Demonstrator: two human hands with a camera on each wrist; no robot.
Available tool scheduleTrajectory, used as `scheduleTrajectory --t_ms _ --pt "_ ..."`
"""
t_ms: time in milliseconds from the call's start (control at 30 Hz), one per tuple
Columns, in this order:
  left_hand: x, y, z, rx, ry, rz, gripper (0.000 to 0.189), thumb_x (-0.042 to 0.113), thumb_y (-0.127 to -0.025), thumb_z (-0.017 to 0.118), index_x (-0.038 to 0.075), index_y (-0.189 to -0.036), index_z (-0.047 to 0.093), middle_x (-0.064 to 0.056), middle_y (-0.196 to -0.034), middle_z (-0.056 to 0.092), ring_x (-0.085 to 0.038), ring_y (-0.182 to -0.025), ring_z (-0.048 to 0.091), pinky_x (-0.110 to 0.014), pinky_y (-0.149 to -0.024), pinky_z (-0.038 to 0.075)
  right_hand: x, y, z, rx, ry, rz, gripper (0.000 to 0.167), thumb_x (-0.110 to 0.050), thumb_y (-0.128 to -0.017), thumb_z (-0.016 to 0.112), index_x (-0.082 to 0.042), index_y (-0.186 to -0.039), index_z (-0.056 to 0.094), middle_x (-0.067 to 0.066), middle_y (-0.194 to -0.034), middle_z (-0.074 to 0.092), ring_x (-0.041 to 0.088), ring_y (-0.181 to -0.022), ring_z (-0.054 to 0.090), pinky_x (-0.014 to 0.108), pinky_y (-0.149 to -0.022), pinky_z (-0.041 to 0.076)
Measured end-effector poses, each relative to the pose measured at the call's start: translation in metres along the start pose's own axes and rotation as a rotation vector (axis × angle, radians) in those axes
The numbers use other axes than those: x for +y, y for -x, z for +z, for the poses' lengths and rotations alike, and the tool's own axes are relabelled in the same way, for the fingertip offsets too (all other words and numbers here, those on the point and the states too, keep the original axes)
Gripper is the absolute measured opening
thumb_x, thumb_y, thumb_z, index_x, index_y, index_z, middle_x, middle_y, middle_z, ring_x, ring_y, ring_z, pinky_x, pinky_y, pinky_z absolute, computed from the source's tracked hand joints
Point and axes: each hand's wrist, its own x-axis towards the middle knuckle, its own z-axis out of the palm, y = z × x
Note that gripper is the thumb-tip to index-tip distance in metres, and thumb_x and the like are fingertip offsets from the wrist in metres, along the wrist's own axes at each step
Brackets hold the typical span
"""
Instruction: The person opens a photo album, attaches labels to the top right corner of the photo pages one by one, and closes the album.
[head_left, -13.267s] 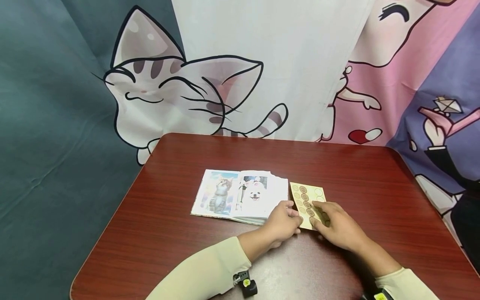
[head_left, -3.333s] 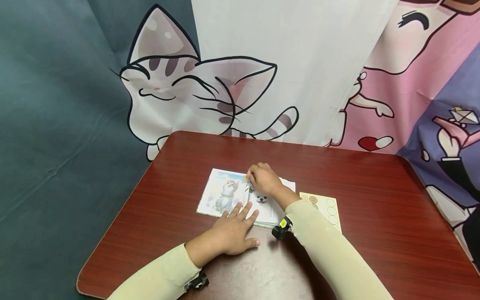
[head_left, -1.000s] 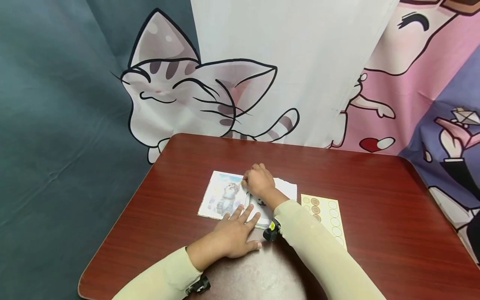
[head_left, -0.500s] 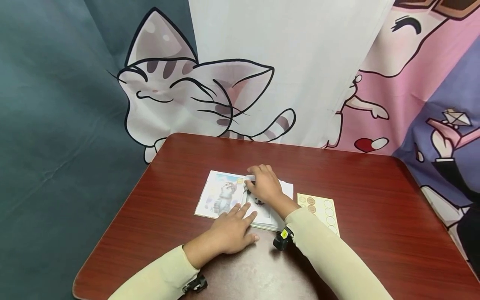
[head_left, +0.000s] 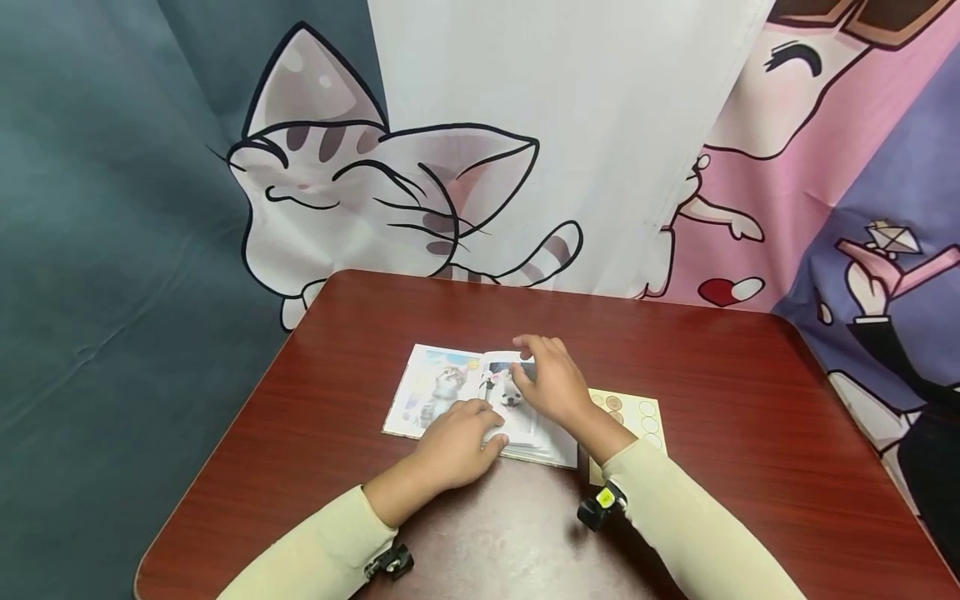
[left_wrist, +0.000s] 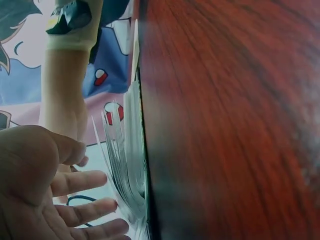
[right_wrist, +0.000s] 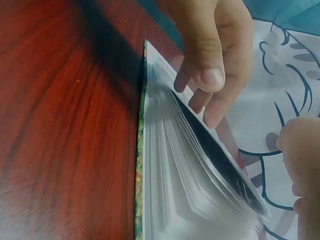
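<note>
An open photo book (head_left: pixel 553 442) lies on the table, a kitten picture (head_left: pixel 447 383) on its left page and a white dog picture (head_left: pixel 512 400) on its right. One small round gold sticker (head_left: pixel 473 364) is at the kitten picture's upper right corner. My left hand (head_left: pixel 456 442) is over the book's near edge with fingers loosely bent; the left wrist view shows its fingertips by the page edges (left_wrist: pixel 122 145). Above the right page is my right hand (head_left: pixel 552 379), thumb and index finger apart, nothing visible between them. In the right wrist view only part of my right hand (right_wrist: pixel 302 172) shows.
A yellow sheet of round stickers (head_left: pixel 647 412) lies right of the book, partly covered by my right forearm. The reddish-brown table (head_left: pixel 300 467) has rounded corners. Behind it hangs a cloth backdrop (head_left: pixel 570 125) printed with a cartoon cat.
The right hand has left the top corner of the kitten page and moved right, its fingers spreading; the gold sticker now shows there. The left hand's spread fingers have drawn together and bent.
</note>
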Motion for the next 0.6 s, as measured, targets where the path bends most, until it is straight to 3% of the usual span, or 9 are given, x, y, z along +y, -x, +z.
scheduleTrajectory --t_ms 133,367,467,600 --pt "0.001 -0.001 -0.001 0.039 0.059 -0.024 0.035 0.034 -0.099 0.065 0.012 -0.126 0.069 -0.005 -0.126 0.066 -0.025 -0.116 0.061 -0.045 -0.094 0.052 0.001 0.012 -0.009 0.017 -0.016 -0.005 0.041 -0.019 -0.091 0.073 -0.011 -0.13 0.063 -0.001 -0.1 0.064 0.02 -0.099 0.055 0.038 -0.073 0.05" --pt "0.01 0.0 -0.004 0.087 0.172 -0.054 0.032 0.03 -0.099 0.065 0.015 -0.126 0.069 -0.002 -0.128 0.066 -0.025 -0.122 0.06 -0.047 -0.098 0.051 0.011 0.034 -0.019 0.032 -0.019 -0.009 0.041 -0.017 -0.089 0.075 -0.008 -0.128 0.064 0.001 -0.099 0.066 0.022 -0.096 0.057 0.039 -0.073 0.05" --pt "0.016 0.0 -0.005 0.082 0.199 -0.041 0.028 0.029 -0.099 0.065 0.016 -0.124 0.07 -0.001 -0.127 0.066 -0.024 -0.123 0.06 -0.045 -0.097 0.051 0.015 0.041 -0.024 0.027 -0.01 -0.001 0.041 -0.018 -0.09 0.076 -0.008 -0.128 0.063 0.0 -0.099 0.066 0.022 -0.098 0.057 0.039 -0.072 0.05" --pt "0.026 -0.001 -0.003 0.063 0.193 0.022 0.027 0.029 -0.1 0.065 0.015 -0.122 0.07 -0.001 -0.125 0.066 -0.022 -0.121 0.061 -0.042 -0.097 0.051 0.022 0.053 -0.03 0.031 -0.003 -0.005 0.041 -0.017 -0.088 0.077 -0.007 -0.126 0.064 0.001 -0.097 0.065 0.023 -0.097 0.057 0.039 -0.071 0.049"
